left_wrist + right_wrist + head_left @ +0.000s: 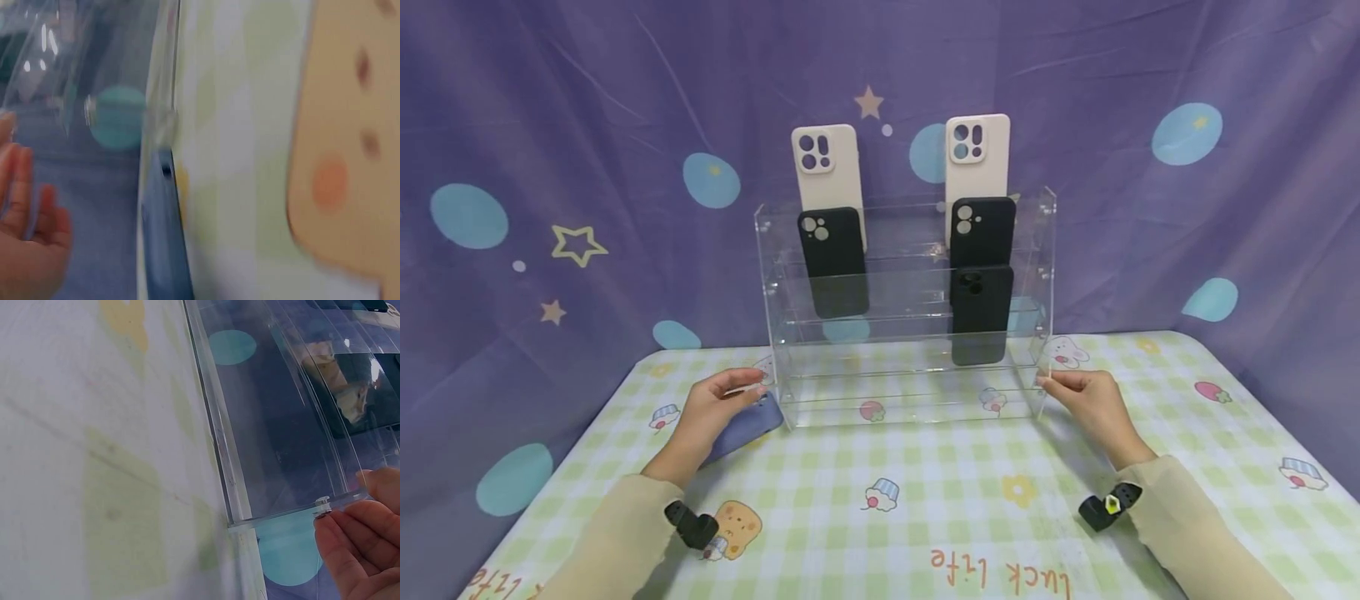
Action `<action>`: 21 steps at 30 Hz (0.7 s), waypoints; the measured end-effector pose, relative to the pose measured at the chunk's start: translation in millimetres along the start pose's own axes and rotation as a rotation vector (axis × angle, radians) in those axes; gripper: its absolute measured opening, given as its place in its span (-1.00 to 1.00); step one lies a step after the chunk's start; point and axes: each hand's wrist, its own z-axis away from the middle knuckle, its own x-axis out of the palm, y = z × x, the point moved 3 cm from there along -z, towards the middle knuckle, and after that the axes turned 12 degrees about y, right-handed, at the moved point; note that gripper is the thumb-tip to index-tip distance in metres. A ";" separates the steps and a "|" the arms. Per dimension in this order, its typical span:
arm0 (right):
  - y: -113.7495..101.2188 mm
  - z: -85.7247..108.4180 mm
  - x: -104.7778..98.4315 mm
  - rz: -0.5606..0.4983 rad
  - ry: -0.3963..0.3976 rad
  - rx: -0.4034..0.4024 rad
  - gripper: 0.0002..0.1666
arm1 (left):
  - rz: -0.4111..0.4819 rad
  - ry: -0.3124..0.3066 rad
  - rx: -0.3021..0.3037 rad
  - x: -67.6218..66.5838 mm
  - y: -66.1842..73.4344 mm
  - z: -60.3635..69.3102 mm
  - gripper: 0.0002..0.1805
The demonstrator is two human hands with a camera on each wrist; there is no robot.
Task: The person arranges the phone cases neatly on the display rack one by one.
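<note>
A clear acrylic display rack (910, 408) with stepped tiers stands in the middle of the table. My right hand (1092, 410) pinches its right side panel near the bottom; in the right wrist view the fingertips (331, 528) are at a small fastener on that panel. Just off the left side panel is my left hand (711, 415), loosely bent and holding nothing. Beneath it a blue phone case (747, 427) lies on the cloth, partly covered by the hand. The rack carries two white phone cases (827, 179) at the top and several black phone cases (837, 275) lower down.
A green-and-white checked tablecloth (940, 492) with printed cartoons covers the table. Behind it hangs a purple curtain (610, 125) with stars and blue ovals. Each wrist wears a small black camera (691, 527).
</note>
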 end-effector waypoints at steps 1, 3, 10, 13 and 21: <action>-0.3 0.0 -0.2 -0.002 0.002 -0.003 -0.40 | -0.044 -0.029 -0.010 -3.0 -5.0 -1.1 -0.48; -0.9 0.1 -0.5 0.003 0.001 -0.007 -0.39 | -0.095 -0.079 -0.025 -7.6 -12.3 -2.9 -0.44; -1.2 -0.6 -1.1 -0.014 0.000 -0.021 -0.42 | -0.142 -0.268 -0.035 -8.3 -28.2 -8.7 -0.43; 0.7 -1.1 -0.1 -0.012 0.001 -0.021 -0.42 | -0.166 -0.323 -0.036 -5.5 -34.5 -11.0 -0.39; 2.9 -0.7 2.0 -0.018 0.014 -0.026 -0.48 | -0.176 -0.310 -0.008 -5.3 -43.2 -16.5 -0.32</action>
